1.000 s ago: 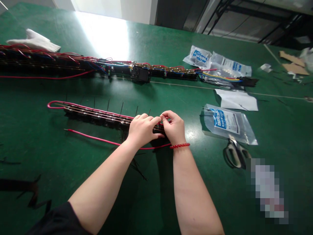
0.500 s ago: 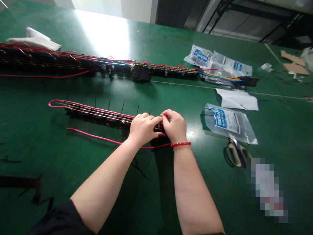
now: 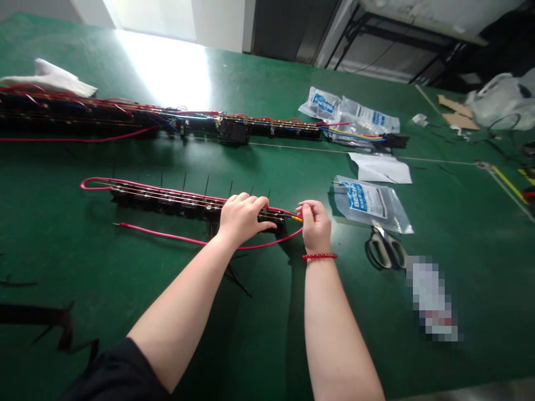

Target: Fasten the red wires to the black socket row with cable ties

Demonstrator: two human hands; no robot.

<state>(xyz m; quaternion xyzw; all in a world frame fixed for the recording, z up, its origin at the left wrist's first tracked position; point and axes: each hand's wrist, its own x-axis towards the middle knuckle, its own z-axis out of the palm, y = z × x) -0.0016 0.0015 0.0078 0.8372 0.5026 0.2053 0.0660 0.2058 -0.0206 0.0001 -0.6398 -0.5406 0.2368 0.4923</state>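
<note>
Right hand [image 3: 316, 228]: shifted out past the short wired bar's [image 3: 167, 199] right end; fingertips pinched on red cable [image 3: 184, 239]. Long wired bar [image 3: 234, 132]: one, behind the short bar. Short wired bar: one, spanned by left hand's [image 3: 243, 219] fingers and thumb; probably light, stiff, delicate at its wires; best held by its black body. Scissors [image 3: 385, 248]: one pair, right of the short bar. Red cable: apparently one, likely springy.

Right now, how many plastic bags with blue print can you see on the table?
3 visible: one near bag just beyond the scissors, and, farther back, a left bag and a right bag, close together. Others may be hidden there.
</note>
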